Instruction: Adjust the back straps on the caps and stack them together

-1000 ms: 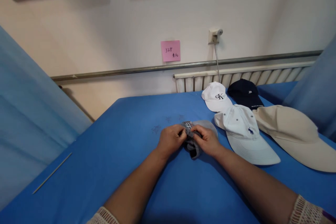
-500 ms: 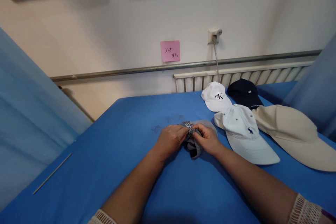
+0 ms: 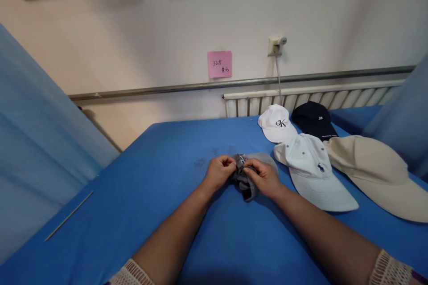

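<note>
A grey cap (image 3: 249,183) lies crumpled on the blue-covered table (image 3: 140,213), its brim pointing to the far right. My left hand (image 3: 219,171) pinches the cap's fabric at its left side, fingers closed. From the right, my right hand (image 3: 265,178) grips the same cap with thumb and forefinger, close to the left fingertips. Part of a light logo shows between the hands. Just right of my right hand rests a pale cap (image 3: 309,164) with a dark blue emblem. The exact spot each hand pinches is partly hidden by fingers.
A white cap (image 3: 277,122), a navy cap (image 3: 314,118) and a beige cap (image 3: 374,160) lie at the right. A thin stick (image 3: 68,217) lies near the left edge. Blue curtains (image 3: 40,133) hang on both sides; a radiator (image 3: 310,93) stands behind.
My left hand has rolled over the cap's edge and back, its fingers shifting slightly on the fabric. My right hand stays almost in place. The view has shifted a little.
</note>
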`<state>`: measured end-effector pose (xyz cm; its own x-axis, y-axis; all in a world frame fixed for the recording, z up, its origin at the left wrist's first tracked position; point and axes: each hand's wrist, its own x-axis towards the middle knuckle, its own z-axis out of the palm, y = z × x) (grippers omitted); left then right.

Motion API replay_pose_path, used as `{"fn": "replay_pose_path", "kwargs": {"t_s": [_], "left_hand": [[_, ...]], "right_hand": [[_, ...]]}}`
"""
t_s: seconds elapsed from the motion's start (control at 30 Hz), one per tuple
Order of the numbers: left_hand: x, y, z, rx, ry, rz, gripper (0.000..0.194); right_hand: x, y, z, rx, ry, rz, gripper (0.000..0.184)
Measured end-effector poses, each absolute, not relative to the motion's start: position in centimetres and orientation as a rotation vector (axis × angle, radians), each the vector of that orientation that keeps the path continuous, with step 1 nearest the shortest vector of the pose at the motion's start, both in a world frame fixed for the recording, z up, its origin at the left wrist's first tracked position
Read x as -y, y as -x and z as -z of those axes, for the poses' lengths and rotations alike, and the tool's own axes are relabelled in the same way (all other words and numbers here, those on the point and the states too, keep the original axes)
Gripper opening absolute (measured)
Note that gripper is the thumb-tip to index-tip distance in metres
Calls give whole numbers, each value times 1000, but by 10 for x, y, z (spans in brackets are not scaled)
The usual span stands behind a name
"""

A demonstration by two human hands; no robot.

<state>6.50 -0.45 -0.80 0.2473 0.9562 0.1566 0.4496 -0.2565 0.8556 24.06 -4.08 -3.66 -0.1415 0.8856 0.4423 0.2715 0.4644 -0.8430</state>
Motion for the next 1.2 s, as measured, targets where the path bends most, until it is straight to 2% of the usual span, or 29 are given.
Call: {"fn": "replay_pose_path", "kwargs": {"t_s": [0.1, 0.2, 0.3, 0.5, 0.93, 1.1, 1.2], "left_hand": [[5, -64, 6, -1185, -1866, -924, 18], [9, -63, 1, -1076, -1960, -905, 37], [13, -63, -4, -1018, -2070, -819, 42], [16, -63, -4, -1214, -2451, -878, 22], [12, -56, -7, -1664, -2438, -794, 17], [-13, -32, -7, -1869, -2046, -943, 10], [-30, -20, -1, -1748, -1656, -1176, 5]], "right_hand": [[40, -242, 38, 1661, 1031, -746, 11], [35, -243, 45, 1615, 1039, -795, 12], [30, -242, 53, 1533, 986, -884, 13], [27, -240, 54, 1450, 907, -985, 13], [28, -248, 47, 1471, 833, -1264, 14], [39, -244, 39, 1502, 725, -1395, 16], [47, -239, 35, 1466, 708, -1362, 31]]}}
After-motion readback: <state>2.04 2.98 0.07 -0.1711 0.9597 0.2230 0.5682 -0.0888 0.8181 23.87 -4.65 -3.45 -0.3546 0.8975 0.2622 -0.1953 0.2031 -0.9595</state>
